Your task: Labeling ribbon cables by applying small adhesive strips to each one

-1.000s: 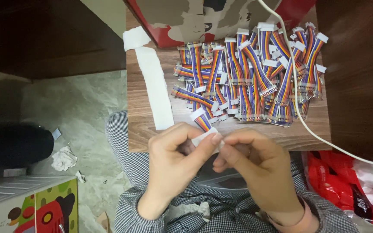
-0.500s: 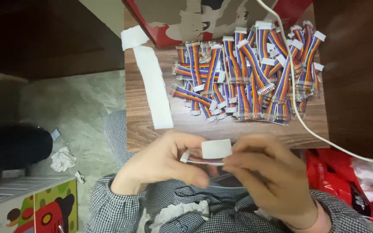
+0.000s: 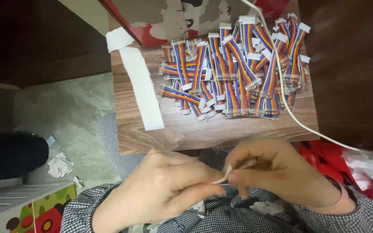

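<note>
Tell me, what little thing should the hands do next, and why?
Probably press the white label flat. The left hand and right hand pinch it between them over the lap, and it looks only half folded. The piece it goes on is hidden by the fingers, so this is a guess.

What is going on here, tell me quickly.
A person seated at a small wooden table pinches a small white label between the left hand and right hand, over their lap. On the table lies a pile of rainbow ribbon cables with white connectors, a long white backing strip and a white cord.
</note>
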